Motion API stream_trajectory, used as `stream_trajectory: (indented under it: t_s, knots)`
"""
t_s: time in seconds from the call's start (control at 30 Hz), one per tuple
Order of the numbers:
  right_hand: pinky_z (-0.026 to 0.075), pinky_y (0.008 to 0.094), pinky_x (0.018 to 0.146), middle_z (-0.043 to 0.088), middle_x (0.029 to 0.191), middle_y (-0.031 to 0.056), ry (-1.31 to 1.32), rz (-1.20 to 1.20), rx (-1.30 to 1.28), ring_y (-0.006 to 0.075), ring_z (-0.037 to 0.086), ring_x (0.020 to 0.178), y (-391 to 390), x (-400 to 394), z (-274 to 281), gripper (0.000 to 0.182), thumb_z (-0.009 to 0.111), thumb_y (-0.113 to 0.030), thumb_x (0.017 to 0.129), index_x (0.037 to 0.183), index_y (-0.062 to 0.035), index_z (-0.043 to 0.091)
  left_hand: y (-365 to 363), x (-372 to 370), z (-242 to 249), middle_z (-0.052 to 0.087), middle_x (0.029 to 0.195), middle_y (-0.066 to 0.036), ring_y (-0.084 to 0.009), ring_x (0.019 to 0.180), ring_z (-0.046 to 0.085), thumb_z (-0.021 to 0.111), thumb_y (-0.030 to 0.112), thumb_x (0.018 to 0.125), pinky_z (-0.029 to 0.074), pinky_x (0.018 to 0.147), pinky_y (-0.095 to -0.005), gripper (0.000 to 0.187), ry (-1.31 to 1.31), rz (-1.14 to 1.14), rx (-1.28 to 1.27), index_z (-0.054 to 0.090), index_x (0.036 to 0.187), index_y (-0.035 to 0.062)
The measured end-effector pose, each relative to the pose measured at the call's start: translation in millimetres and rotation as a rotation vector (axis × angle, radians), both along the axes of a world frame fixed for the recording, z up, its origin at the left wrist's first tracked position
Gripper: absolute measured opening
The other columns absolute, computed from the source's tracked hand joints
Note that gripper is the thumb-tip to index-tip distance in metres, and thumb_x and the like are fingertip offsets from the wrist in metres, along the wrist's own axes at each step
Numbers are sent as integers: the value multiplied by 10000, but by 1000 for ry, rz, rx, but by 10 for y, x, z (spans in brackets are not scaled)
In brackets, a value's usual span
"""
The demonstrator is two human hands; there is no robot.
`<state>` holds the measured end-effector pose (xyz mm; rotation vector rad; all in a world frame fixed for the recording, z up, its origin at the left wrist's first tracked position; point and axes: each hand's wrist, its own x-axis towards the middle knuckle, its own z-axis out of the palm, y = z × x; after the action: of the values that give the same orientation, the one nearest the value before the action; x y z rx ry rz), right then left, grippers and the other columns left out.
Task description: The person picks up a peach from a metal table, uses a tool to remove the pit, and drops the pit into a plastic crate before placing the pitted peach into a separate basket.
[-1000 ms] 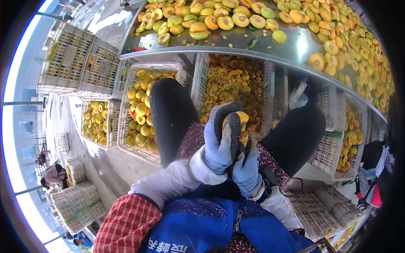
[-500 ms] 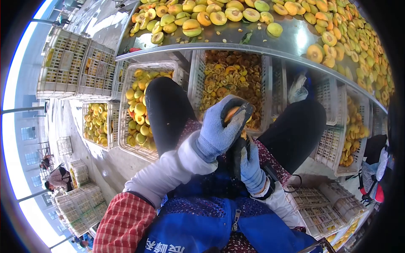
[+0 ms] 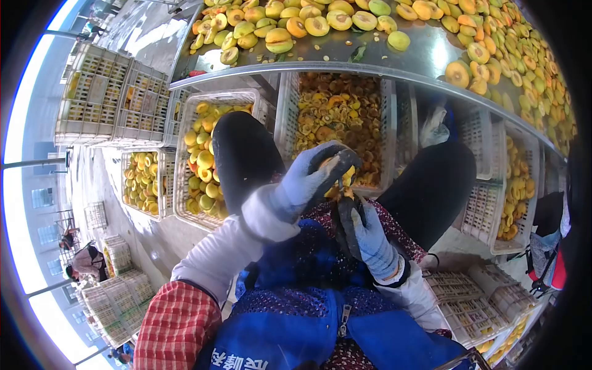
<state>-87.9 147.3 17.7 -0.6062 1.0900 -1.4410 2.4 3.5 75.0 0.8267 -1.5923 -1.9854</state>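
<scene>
My left hand [image 3: 306, 177], in a pale blue glove with dark coated fingers, is curled around a yellow-orange peach half [image 3: 348, 175]. Its fingers hide most of the fruit. Just below and to the right, my right hand [image 3: 370, 237], gloved the same way, is closed with its fingertips close to the peach. A small brownish-orange piece [image 3: 348, 192] shows at those fingertips. What else the right hand grips is hidden by the dark glove. Both hands are over my lap, in front of a crate [image 3: 390, 132] of cut fruit scraps and peelings.
A metal table [image 3: 259, 69] bearing many halved peaches [image 3: 317, 26] spans the top. Left of my knee stands a white crate [image 3: 180, 179] of fruit, with another crate [image 3: 165, 185] beyond. Stacked crates [image 3: 92, 95] stand at far left, others [image 3: 462, 302] at lower right.
My left hand has shifted slightly left and its fingers have tilted, so more yellow fruit shows. My right hand has dropped slightly, and a gap has opened between the hands.
</scene>
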Motion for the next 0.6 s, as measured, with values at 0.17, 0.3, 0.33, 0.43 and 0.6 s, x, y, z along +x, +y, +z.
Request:
stream_trajectory:
  t_s: [0.17, 0.3, 0.33, 0.43, 0.6]
  knots:
    - [437, 247, 499, 558, 808, 8, -25, 32, 148, 119, 535, 628, 96, 102, -293, 236, 382, -295, 983, 1041, -113, 520, 168, -70, -90, 595, 875, -48, -117, 802, 535, 467, 222, 939, 426, 717, -241, 288, -92, 143, -138, 601, 995, -27]
    - [382, 236, 418, 515, 678, -1, -37, 215, 219, 104, 471, 491, 79, -38, -69, 247, 414, -337, 973, 921, -112, 500, 241, -112, -89, 615, 809, -107, -147, 741, 590, 562, 99, 865, 463, 672, -267, 169, -67, 237, -278, 590, 969, -32]
    - [382, 236, 418, 515, 678, -1, -36, 215, 220, 104, 471, 491, 87, -40, -95, 247, 414, -337, 973, 921, -112, 500, 253, -120, -89, 619, 800, -116, -167, 731, 605, 568, 91, 853, 466, 661, -275, 165, -77, 260, -250, 593, 965, -27]
    - [355, 236, 381, 492, 622, 2, -124, 185, 231, 99, 442, 440, 68, -4, -151, 301, 418, -383, 966, 860, -108, 478, 120, -122, -35, 623, 777, -113, -194, 720, 620, 565, 116, 851, 467, 651, -284, 173, -176, 120, -514, 596, 961, -15]
    - [333, 240, 362, 488, 639, 23, -371, 120, 301, 104, 433, 440, -23, -39, 127, 334, 425, -421, 954, 861, -106, 483, 42, -107, -27, 590, 825, -42, -110, 765, 541, 511, 142, 895, 435, 703, -237, 200, -272, -55, -232, 600, 969, -21]
